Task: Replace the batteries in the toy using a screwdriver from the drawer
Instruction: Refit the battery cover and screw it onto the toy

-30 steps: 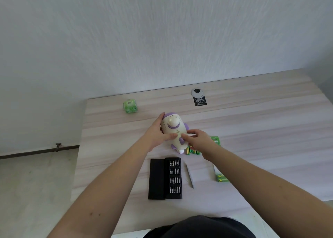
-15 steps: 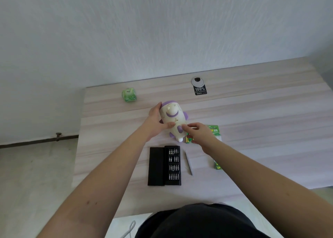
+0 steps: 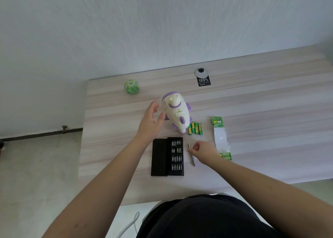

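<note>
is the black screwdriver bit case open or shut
Open. The black screwdriver bit case lies flat on the pale wooden table, its plain lid folded out to the left and rows of silver bits exposed on the right.

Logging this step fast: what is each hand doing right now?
Left hand: open, fingers spread beside the toy, holding nothing.
Right hand: fingers curled over the screwdriver; a firm hold cannot be told.

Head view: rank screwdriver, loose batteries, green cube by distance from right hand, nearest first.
1. screwdriver: at the fingertips of the right hand.
2. loose batteries: beyond the hand, beside the toy.
3. green cube: far left, near the table's back edge.
</note>
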